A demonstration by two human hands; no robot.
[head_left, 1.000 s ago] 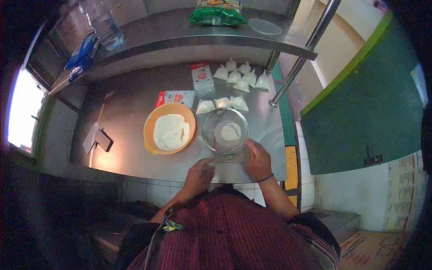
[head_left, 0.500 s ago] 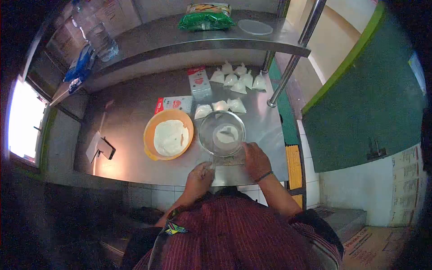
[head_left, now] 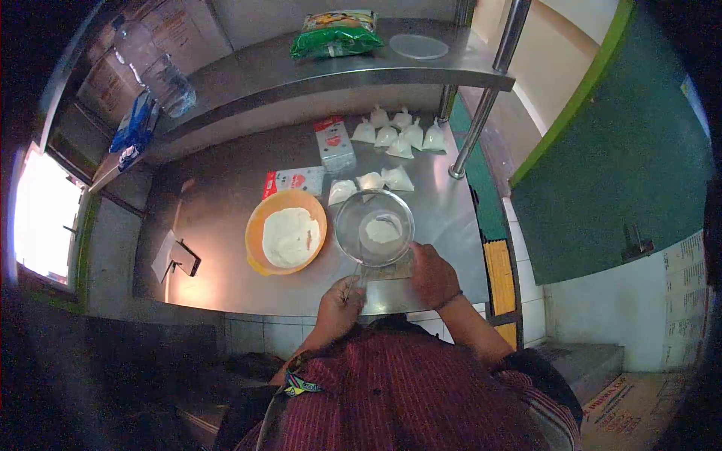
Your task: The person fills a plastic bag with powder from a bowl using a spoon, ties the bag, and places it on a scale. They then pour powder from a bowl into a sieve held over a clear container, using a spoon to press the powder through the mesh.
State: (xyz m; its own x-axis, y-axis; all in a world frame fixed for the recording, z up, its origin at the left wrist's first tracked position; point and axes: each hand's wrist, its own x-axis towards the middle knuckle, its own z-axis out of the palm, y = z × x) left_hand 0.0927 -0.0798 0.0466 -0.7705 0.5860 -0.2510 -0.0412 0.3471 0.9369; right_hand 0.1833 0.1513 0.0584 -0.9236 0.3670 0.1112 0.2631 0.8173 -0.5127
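Note:
A round strainer [head_left: 350,239] with a thin bright rim, see-through in the middle, is in front of me above the steel table. White powder [head_left: 383,228] shows inside its ring; whether it lies in the mesh or below cannot be told. My left hand [head_left: 342,304] is closed on the thin handle at the near side. At the lower right of the rim is my right hand [head_left: 435,276], its fingers curled against the edge and partly hidden. Left of the strainer stands an orange bowl [head_left: 256,259] with a heap of white powder [head_left: 289,237].
Tied bags of white powder [head_left: 398,144] stand at the back right, with several more bags [head_left: 370,180] just behind the strainer. Two printed boxes [head_left: 335,144] lie near them. A phone-like device [head_left: 186,258] leans at left. Overhead runs a steel shelf [head_left: 301,84] holding a green packet [head_left: 336,43].
The whole view has shifted slightly. Within the strainer's ring, the white patch has changed shape and the grey mark in it is gone. Both hands keep their places at handle and rim.

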